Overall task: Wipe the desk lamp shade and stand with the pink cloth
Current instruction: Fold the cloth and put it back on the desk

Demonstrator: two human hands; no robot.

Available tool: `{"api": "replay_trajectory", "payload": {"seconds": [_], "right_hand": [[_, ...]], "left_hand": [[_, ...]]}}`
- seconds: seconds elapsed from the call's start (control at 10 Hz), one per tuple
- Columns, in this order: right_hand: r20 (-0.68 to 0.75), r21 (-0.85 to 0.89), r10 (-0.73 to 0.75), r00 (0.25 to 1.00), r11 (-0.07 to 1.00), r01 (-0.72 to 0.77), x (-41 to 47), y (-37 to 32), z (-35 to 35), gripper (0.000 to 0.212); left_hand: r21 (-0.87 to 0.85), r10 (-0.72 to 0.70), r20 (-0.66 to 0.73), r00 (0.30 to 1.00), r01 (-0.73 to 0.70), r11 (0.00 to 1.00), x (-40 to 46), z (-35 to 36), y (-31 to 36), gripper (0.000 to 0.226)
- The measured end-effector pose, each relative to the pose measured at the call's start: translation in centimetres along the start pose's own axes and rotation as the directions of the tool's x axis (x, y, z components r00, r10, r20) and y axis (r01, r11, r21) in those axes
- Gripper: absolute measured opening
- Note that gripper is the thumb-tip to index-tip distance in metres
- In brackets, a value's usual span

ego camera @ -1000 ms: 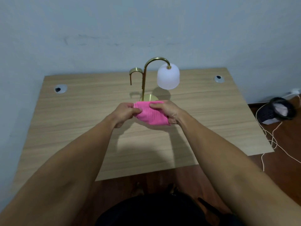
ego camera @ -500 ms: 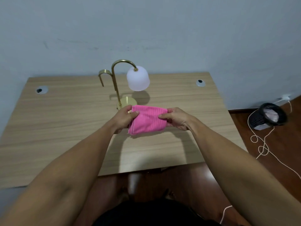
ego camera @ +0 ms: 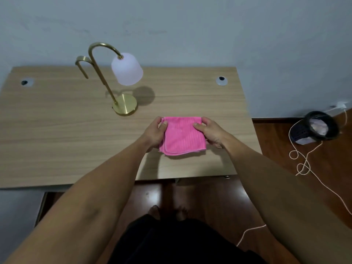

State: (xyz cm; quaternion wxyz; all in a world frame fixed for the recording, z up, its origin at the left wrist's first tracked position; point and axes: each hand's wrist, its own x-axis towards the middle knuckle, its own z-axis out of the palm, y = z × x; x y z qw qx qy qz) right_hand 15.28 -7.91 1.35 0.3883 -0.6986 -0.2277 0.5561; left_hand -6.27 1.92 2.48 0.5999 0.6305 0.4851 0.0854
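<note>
A folded pink cloth (ego camera: 182,137) hangs just above the wooden desk (ego camera: 57,134), held by its two upper corners. My left hand (ego camera: 154,133) pinches the left corner and my right hand (ego camera: 210,131) pinches the right one. The desk lamp stands behind and to the left of the cloth, apart from it. It has a round brass base (ego camera: 126,105), a curved brass stand (ego camera: 100,71) and a frosted white shade (ego camera: 127,69) hanging from the arch.
Two round cable holes (ego camera: 221,80) sit near the desk's back corners, against a pale wall. On the dark floor to the right lie a black basket (ego camera: 316,127) and a loose white cord (ego camera: 304,164). My bare feet (ego camera: 167,212) show below the desk edge.
The cloth has been spread wider between my hands and lowered toward the desk, nearer to me. The view has shifted, so the lamp now appears further left.
</note>
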Motion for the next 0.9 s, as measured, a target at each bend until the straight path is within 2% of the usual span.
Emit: {"api": "replay_trajectory", "payload": {"seconds": [0.1,0.2,0.4,0.5,0.7,0.8,0.9], "right_hand": [[-0.040,-0.030,0.015,0.999,0.999,-0.017,0.6,1.4,-1.1,0.026],[-0.127,-0.155,-0.016,0.992,0.988,-0.004,1.7,3.0,-1.5,0.014],[-0.237,-0.295,-0.092,0.967,0.955,0.018,3.6,5.0,-1.6,0.020],[-0.258,-0.328,-0.145,0.955,0.943,0.055,4.3,5.5,-1.8,0.007],[-0.292,-0.244,-0.036,0.956,0.969,-0.038,4.0,5.8,-2.0,0.011],[-0.306,-0.262,0.000,0.952,0.961,-0.084,4.1,6.0,-2.4,0.007],[-0.351,-0.396,-0.100,0.931,0.917,-0.051,4.0,6.0,-2.4,0.010]], "left_hand": [[0.049,-0.021,0.003,1.000,0.021,0.999,1.5,1.3,-0.7,0.030],[0.092,-0.045,-0.019,0.999,0.047,0.995,3.2,2.5,-2.0,0.028],[0.142,-0.065,-0.039,0.997,0.070,0.987,5.8,4.2,-4.3,0.030],[0.182,-0.069,-0.043,0.997,0.075,0.980,6.4,4.6,-5.1,0.031],[0.190,-0.084,-0.056,0.995,0.094,0.977,6.4,4.4,-5.4,0.034],[0.223,-0.066,-0.075,0.995,0.081,0.971,6.0,3.8,-5.2,0.038],[0.303,-0.101,-0.068,0.993,0.117,0.946,5.2,2.7,-5.0,0.042]]}}
